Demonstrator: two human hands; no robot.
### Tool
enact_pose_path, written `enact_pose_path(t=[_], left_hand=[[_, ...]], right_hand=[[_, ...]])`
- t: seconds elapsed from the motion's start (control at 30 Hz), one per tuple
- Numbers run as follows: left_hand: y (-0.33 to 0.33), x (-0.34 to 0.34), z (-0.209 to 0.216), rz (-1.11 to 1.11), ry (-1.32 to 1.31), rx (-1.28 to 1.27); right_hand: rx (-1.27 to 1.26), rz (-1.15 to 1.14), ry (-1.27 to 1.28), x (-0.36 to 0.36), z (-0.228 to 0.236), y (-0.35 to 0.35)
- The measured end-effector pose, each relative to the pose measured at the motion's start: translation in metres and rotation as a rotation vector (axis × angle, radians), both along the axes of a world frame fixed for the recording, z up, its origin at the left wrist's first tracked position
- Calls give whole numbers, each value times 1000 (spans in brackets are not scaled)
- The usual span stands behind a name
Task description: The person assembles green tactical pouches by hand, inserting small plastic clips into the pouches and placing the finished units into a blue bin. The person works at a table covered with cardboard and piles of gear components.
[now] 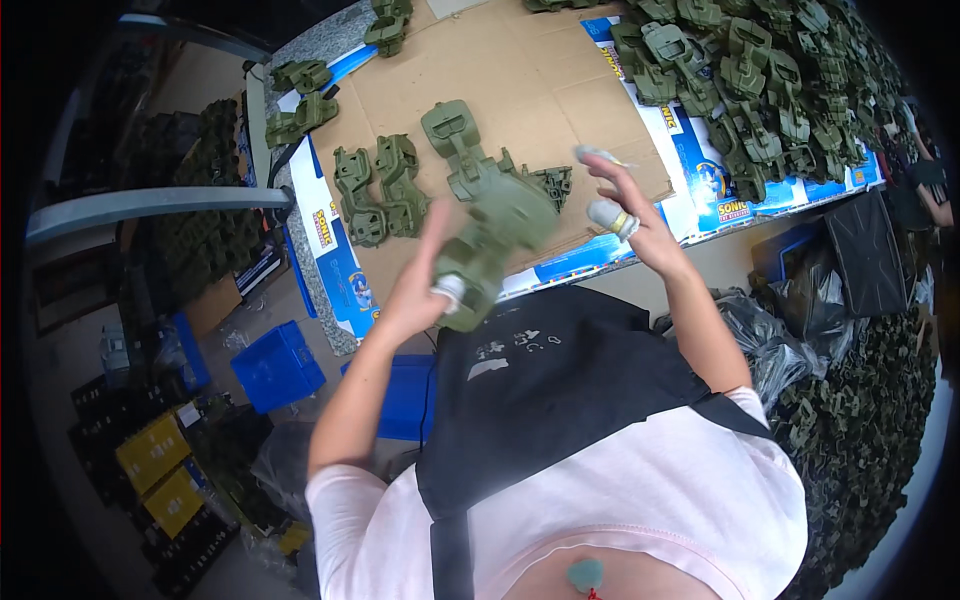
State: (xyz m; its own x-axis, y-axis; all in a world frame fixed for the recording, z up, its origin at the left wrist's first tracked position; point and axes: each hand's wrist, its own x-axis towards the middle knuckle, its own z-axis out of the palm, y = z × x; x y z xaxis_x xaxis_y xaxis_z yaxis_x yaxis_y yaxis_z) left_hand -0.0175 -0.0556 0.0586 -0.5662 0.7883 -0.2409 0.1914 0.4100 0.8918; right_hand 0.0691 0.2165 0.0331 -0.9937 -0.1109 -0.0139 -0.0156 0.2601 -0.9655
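My left hand (pixel 408 297) grips an olive-green moulded plastic part (pixel 510 222) by its near end, above the front of the cardboard sheet (pixel 490 70). Motion smears this part, so its details are unclear. To its right, my right hand (pixel 645 225) is held up with fingers apart and nothing in them. White wrapping covers some fingertips on both hands. Just beyond the held part lies another green part (pixel 452 128) with a loop-like end. Two green half-shells (pixel 356 196) rest side by side at the left. A small ridged green piece (pixel 556 184) is partly hidden behind the held part.
A big heap of green parts (pixel 750 75) covers the table's far right. More parts (pixel 302 118) lie at its left edge. A grey metal bar (pixel 160 210) juts in from the left. Blue bins (pixel 278 368) and plastic bags (pixel 775 345) sit below the table.
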Motion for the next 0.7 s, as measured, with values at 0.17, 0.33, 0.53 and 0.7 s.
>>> enact_pose_path(t=[0.17, 0.33, 0.53, 0.7], left_hand=[[41, 39, -52, 351, 13, 189], [58, 18, -65, 393, -193, 203], [105, -91, -102, 604, -1091, 769], [110, -127, -141, 868, -1023, 606]], right_hand=[[-250, -132, -221, 20, -42, -72], [-8, -354, -140, 19, -46, -11], [778, -713, -257, -8, -136, 111], [1137, -520, 162, -56, -104, 67]])
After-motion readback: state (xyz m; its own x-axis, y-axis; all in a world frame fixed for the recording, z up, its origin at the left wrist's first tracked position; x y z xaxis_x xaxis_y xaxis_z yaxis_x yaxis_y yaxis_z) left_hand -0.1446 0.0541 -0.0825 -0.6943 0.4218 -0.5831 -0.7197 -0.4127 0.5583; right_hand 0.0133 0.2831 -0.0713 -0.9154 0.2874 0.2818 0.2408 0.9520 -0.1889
